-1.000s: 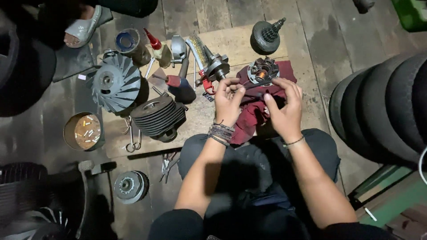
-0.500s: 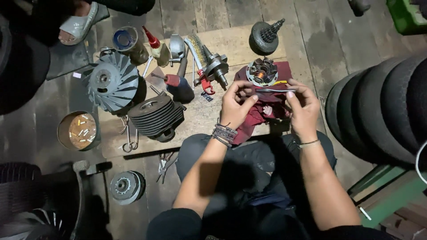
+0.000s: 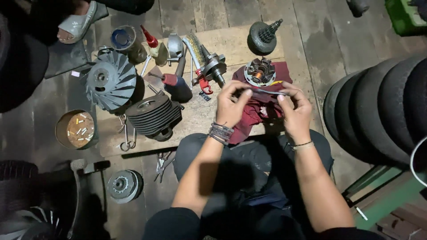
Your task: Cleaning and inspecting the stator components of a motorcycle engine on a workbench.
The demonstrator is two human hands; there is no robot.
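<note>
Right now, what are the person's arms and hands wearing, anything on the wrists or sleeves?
Both hands are bare, no gloves. The left hand has a stack of dark beaded and cord bracelets at the wrist; the right hand has one thin band. Dark short sleeves end near the elbows.

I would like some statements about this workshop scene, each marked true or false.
1. Both hands hold one thin strip between them. True: the left hand and the right hand pinch the thin strip.
2. A dark red cloth lies under the hands. True.
3. The finned fan wheel lies right of the hands. False: it lies to their left.
4. The round tin is empty. False: small pale pieces lie in it.
5. Tyres stand at the right. True.
</note>
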